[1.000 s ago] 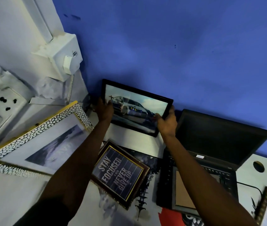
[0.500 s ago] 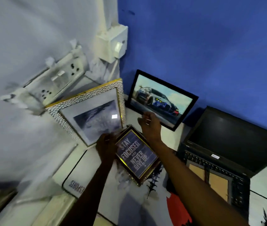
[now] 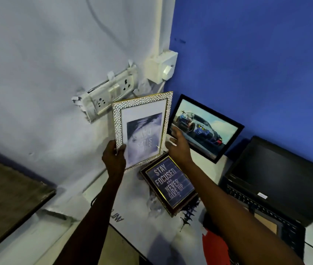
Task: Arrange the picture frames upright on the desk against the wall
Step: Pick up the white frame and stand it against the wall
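My left hand [image 3: 114,156] grips the lower left edge of a white pebble-patterned frame [image 3: 142,129] and holds it upright in the desk's corner, its picture upside down. Beside the frame's right edge, my right hand [image 3: 177,145] is open with fingers spread; whether it touches the frame I cannot tell. A black-framed car picture [image 3: 205,128] leans upright against the blue wall. A dark frame reading "Stay focused and never give up" [image 3: 170,185] lies flat on the desk mat.
An open black laptop [image 3: 278,178] stands at the right. A white socket strip [image 3: 111,92] and switch box [image 3: 161,68] hang on the grey wall behind the frames. A printed desk mat [image 3: 152,232] covers the desk. A dark wooden surface [image 3: 4,194] lies at the left.
Both hands left the car picture, which now leans on the blue wall. My left hand took the white pebble frame and lifted it upright. The view swung left.
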The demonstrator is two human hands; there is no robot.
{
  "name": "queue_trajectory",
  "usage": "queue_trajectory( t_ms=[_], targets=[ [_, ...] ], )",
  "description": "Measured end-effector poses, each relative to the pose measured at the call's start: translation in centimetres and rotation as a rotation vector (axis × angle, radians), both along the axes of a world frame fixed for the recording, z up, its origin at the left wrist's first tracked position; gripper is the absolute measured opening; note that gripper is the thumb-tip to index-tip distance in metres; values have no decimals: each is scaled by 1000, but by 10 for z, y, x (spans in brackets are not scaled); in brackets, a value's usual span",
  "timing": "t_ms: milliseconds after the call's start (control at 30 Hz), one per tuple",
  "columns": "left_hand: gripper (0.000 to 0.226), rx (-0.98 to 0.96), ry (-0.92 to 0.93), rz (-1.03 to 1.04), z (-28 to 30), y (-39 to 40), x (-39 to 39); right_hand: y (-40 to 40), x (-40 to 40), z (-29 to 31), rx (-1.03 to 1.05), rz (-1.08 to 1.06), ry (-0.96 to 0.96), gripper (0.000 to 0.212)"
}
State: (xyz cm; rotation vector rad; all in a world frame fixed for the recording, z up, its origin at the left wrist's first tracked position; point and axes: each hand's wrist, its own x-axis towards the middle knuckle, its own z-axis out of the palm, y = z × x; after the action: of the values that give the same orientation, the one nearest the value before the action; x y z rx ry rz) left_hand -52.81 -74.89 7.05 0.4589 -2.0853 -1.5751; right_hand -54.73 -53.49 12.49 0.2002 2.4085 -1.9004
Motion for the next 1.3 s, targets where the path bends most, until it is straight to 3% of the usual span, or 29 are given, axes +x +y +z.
queue_trajectory(
  t_ms=[200,367,467,600,700,767,900,1000,1100,1300],
  targets=[
    [22,-185,175,-155,65,17,-12,29,30,46,213,-108,385,37],
    [26,-705,285,-376,155,71,-17,63,59,106,669,-139,877,36],
    [35,-1075,279,-557,205,127,-6,104,71,122,853,-148,790,44],
    [24,-1259,353,-637,240,205,26,165,109,119,703,-378,573,41],
    [18,-1106,605,-414,235,260,65,220,135,98,452,-541,480,34],
    [13,-988,617,-415,209,290,89,269,156,81,254,-655,406,29],
    [23,-674,302,-680,138,350,112,370,223,61,162,-880,308,20],
    [41,-275,-54,-836,112,412,120,430,267,42,156,-942,305,18],
    [30,17,-329,-984,101,482,133,479,306,23,126,-1018,309,22],
    [23,75,-287,-1053,90,612,159,583,357,-13,150,-1215,290,13]
  ],
)
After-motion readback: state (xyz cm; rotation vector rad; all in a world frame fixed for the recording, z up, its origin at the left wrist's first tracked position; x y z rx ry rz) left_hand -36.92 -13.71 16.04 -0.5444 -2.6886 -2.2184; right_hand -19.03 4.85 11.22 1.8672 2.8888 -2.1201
